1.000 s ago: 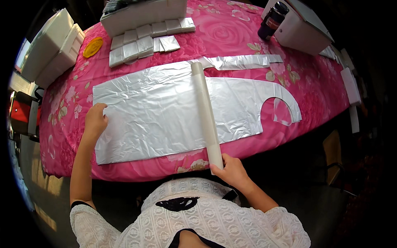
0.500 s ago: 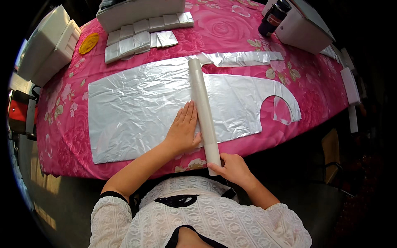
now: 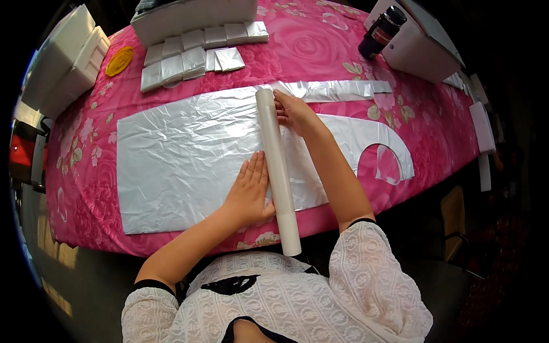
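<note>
A thin silvery-white plastic apron (image 3: 177, 166) lies flat and slightly creased on the table, its curved neck loop to the right. Across it, running from far to near, rests a long pale tube (image 3: 277, 171) whose near end juts past the table edge. My left hand (image 3: 247, 191) is flat on the apron, fingers stretched out along the tube's left side. At the tube's far end is my right hand (image 3: 293, 111), its loosely bent fingers apart and touching or close to the right side. Beyond it extends a narrow plastic strip (image 3: 343, 90), perhaps part of the apron.
A pink floral cloth (image 3: 309, 48) covers the table. Folded silvery packets (image 3: 183, 63) lie in rows by a white box (image 3: 194, 23). A yellow ring-shaped item (image 3: 119, 61) is at left, near white foam boxes (image 3: 68, 68). A dark flask (image 3: 382, 33) stands beside another white box (image 3: 420, 51).
My right hand has left the tube's near end and reached its far end. My left hand stays flat beside the tube. The view has shifted slightly.
</note>
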A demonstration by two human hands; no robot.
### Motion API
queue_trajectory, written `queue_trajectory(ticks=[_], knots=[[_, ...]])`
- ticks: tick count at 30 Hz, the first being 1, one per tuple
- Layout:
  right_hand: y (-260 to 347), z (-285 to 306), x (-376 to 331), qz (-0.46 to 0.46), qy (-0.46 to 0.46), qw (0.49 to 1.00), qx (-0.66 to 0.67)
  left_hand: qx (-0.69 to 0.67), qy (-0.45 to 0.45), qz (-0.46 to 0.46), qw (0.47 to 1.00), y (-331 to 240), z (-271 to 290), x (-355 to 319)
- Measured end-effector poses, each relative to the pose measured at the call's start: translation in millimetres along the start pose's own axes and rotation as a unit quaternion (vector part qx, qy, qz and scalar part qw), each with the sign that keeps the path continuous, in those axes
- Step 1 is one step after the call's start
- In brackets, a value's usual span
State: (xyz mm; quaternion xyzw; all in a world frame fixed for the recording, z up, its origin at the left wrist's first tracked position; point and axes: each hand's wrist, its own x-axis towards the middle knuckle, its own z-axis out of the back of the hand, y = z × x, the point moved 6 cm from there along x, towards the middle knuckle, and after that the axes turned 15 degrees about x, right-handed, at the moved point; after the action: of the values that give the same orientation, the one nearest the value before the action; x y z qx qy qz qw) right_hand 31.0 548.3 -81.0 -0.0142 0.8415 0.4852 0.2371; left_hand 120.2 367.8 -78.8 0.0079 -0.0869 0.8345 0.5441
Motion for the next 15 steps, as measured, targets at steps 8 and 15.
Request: queue_trajectory(ticks=[8, 15], knots=[[99.8, 147.0, 21.3, 0.263, -0.048, 0.85, 0.453, -0.002, 0.0, -0.006, 1.0, -2.2, 1.2, 1.5], [158.8, 51.1, -26.6, 0.391, -0.082, 0.886, 0.235, -0.014, -0.015, -0.001, 1.0, -1.3, 0.1, -0.3]])
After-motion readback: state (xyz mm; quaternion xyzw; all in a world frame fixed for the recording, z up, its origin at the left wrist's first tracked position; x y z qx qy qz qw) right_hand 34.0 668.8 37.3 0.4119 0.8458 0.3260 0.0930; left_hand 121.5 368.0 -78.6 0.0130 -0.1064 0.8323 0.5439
